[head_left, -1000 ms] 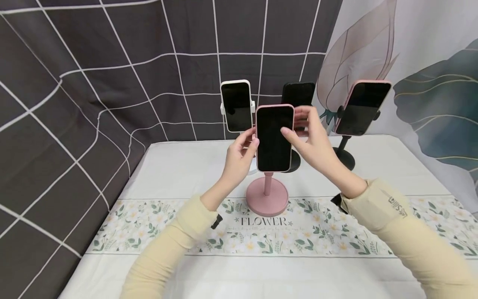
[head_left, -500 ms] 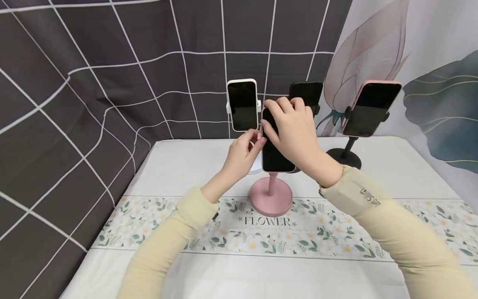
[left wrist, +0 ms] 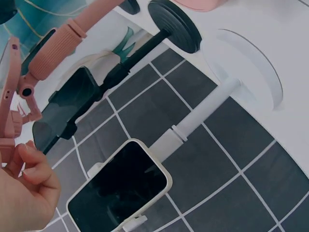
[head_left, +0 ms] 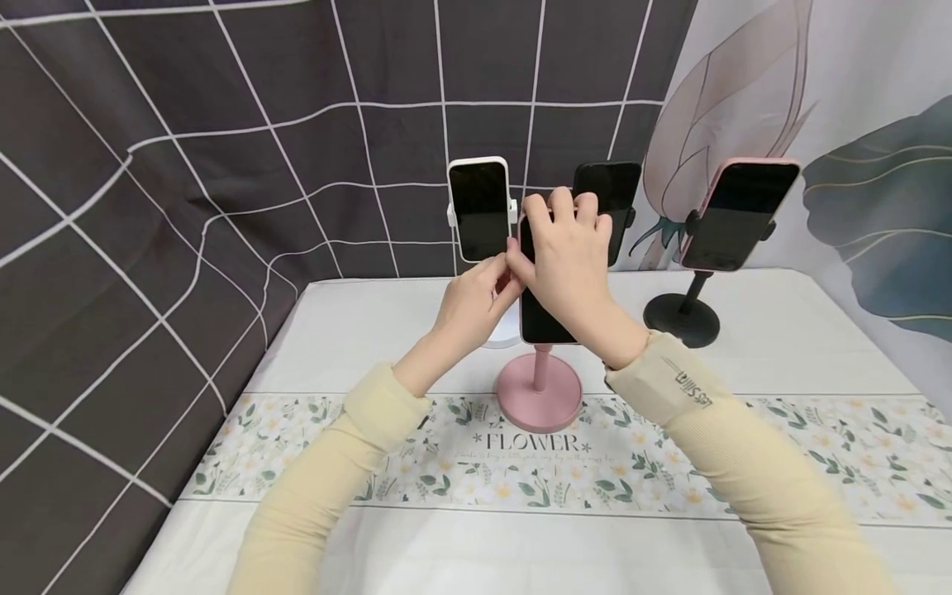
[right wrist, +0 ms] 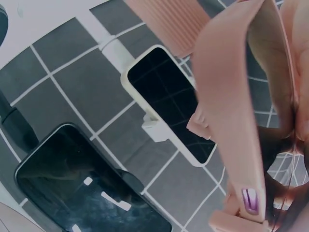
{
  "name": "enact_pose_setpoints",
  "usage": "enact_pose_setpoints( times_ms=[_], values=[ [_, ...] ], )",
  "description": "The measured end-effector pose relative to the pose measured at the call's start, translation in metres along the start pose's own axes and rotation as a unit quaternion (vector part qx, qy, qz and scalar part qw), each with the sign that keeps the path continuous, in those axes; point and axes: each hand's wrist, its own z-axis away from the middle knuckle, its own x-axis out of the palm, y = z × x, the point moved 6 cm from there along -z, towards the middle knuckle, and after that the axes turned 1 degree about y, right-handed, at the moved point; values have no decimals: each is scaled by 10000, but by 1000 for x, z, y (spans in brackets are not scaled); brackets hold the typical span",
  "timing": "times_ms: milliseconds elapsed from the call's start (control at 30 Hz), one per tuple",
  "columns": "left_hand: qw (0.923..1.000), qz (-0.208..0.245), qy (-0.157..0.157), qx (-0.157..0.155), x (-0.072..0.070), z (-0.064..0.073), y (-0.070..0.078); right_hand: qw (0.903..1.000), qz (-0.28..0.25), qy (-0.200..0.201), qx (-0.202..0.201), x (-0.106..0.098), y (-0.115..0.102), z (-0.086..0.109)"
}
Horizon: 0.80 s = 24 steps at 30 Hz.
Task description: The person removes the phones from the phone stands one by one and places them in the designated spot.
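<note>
A phone (head_left: 541, 318) in a pink case stands upright in a pink phone stand (head_left: 539, 395) at the middle of the table. My left hand (head_left: 467, 312) pinches the stand's clamp at the phone's left side; in the left wrist view its fingers curl at the pink bracket (left wrist: 13, 123). My right hand (head_left: 568, 268) lies across the screen and grips the phone, fingers bent over the top edge and thumb at the left edge, close to my left fingertips. It hides much of the screen. The right wrist view shows the pink case (right wrist: 224, 96) side-on.
Behind stand a white phone (head_left: 479, 211) on a white stand, a black phone (head_left: 610, 190) on a black stand, and a pink-cased phone (head_left: 740, 215) on another black stand (head_left: 683, 321) at right. A dark checked cloth (head_left: 297, 58) hangs behind the table.
My right hand has moved left from the phone's right edge, across the screen to its top and left edges. My left hand has stayed at the clamp.
</note>
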Motion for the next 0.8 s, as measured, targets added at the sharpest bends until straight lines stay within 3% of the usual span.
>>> enact_pose_setpoints(
  times_ms=[233, 367, 600, 800],
  values=[
    [9949, 909, -323, -306, 2, -3, -8, 9988, -342, 277, -201, 1, 2, -2],
    [9916, 1176, -421, -344, 0, -2, -10, 9977, -384, 399, -379, 2, 0, -2],
    [9881, 1505, -220, -244, -4, 0, -14, 9968, -317, 447, -576, 2, -3, -2],
    [9795, 2009, 15, -138, -8, 4, -13, 9963, -362, 368, -687, 1, -5, 0]
  ],
)
